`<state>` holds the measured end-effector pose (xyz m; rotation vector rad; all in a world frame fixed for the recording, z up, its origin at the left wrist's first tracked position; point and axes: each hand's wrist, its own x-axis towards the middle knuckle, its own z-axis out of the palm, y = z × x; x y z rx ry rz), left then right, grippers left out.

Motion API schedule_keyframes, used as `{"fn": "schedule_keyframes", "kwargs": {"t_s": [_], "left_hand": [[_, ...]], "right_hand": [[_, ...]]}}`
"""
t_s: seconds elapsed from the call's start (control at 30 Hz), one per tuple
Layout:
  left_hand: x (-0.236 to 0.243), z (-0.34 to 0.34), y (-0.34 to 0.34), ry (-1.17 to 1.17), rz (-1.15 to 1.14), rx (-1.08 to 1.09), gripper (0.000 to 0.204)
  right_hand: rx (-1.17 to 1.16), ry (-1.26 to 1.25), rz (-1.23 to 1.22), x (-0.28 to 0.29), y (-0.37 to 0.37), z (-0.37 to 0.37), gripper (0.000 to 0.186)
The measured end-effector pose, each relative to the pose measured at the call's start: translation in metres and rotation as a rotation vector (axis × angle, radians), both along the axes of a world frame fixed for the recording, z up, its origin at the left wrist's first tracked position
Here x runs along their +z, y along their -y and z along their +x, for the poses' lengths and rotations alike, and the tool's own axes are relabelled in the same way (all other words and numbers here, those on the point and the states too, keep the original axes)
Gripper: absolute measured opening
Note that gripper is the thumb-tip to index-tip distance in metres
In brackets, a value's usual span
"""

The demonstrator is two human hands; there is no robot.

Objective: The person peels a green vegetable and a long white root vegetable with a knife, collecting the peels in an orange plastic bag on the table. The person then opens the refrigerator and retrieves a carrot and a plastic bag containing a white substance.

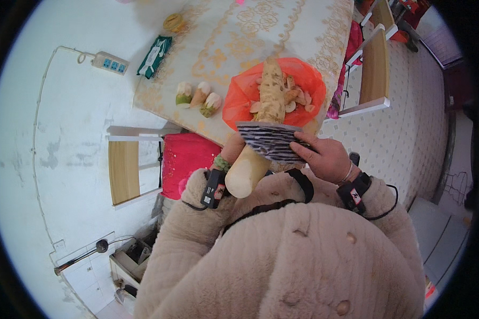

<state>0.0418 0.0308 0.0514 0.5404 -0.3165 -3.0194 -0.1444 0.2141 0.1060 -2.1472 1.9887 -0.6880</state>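
My left hand (231,149) is closed around a long pale vegetable stalk, mostly hidden behind it and the blade. The stalk's lower end (247,175) is smooth and cream, its upper part (271,90) rough and mottled, lying over a red mesh bag (239,85) of pale scraps (298,98). My right hand (324,159) holds a wide cleaver (266,141) with a dark striped blade crosswise over the stalk, fingers curled onto the blade; its handle is hidden. Left of the bag, three short pieces (200,95) with white tops sit on the patterned tablecloth (207,48).
A green packet (154,57), a yellow roll (173,22) and a power strip (110,65) are at the table's left by the wall. Chairs stand at left (123,170) and right (373,72), one with a red cushion (181,159). Tiled floor (404,133) shows at right.
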Motion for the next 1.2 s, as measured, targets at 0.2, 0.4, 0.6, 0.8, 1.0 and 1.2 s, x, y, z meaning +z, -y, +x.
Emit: {"fn": "schedule_keyframes", "kwargs": {"t_s": [0.2, 0.4, 0.6, 0.8, 1.0, 1.2], "left_hand": [[-0.02, 0.0, -0.015, -0.132, 0.17, 0.075, 0.043], [0.006, 0.007, -0.019, 0.169, -0.704, 0.032, 0.046], [0.019, -0.005, -0.017, 0.188, 0.004, 0.196, 0.044], [0.007, -0.007, -0.004, -0.14, -0.119, 0.032, 0.046], [0.004, 0.0, -0.006, 0.017, -0.094, 0.047, 0.043], [-0.005, 0.004, 0.005, -0.033, 0.541, 0.043, 0.045]], "right_hand": [[0.082, 0.034, -0.072, -0.003, 0.004, 0.009, 0.042], [-0.138, -0.052, -0.012, -0.011, 0.013, 0.0, 0.042], [0.038, -0.003, -0.035, -0.009, 0.011, 0.003, 0.044], [-0.042, 0.024, 0.015, -0.019, 0.016, -0.005, 0.041], [-0.101, 0.069, 0.023, -0.029, 0.013, -0.004, 0.043], [0.119, 0.057, -0.127, -0.027, 0.015, -0.007, 0.043]]}}
